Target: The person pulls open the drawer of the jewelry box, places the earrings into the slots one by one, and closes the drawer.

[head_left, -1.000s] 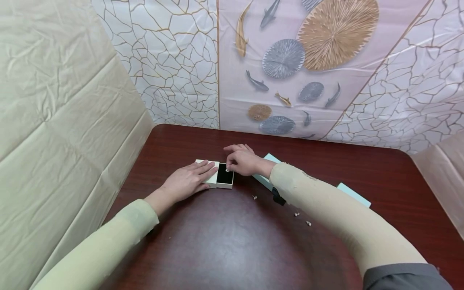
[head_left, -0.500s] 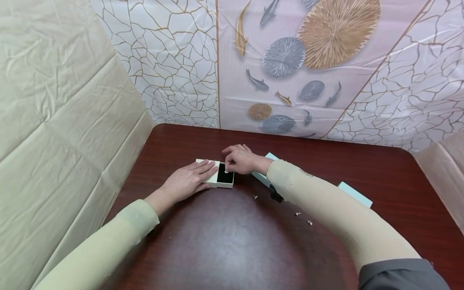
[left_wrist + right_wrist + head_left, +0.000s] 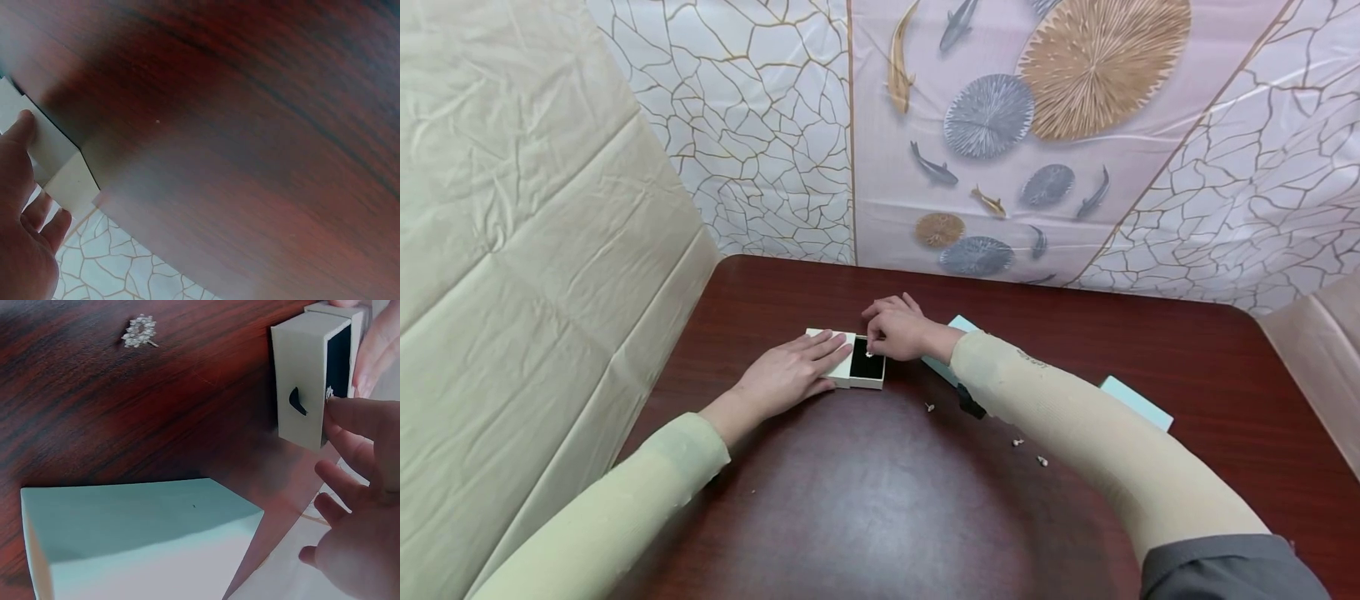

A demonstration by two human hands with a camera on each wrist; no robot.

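A white drawer box sits on the table with its inner tray (image 3: 867, 384) slid partly out of the sleeve (image 3: 55, 140). My left hand (image 3: 782, 371) holds the sleeve, fingers across its top and thumb (image 3: 22, 128) against the near side. Black lining (image 3: 863, 367) shows inside the tray. My right hand (image 3: 898, 329) pinches a small sparkling stud earring (image 3: 329, 394) between thumb and index finger, right at the lining; whether its post is in the lining cannot be told. The other right fingers hang loosely bent. A black pull tab (image 3: 296, 401) marks the tray's end.
A flower-shaped earring (image 3: 139, 331) lies on the table before the tray. Two more small earrings, one (image 3: 1017, 442) and another (image 3: 1042, 461), lie nearer the right forearm. A pale teal box (image 3: 137, 512) stands under the right wrist; another teal piece (image 3: 1137, 402) lies farther right.
Little differs. My right hand makes only small shifts over the black lining with the earring in its fingertips. My left hand stays on the sleeve.
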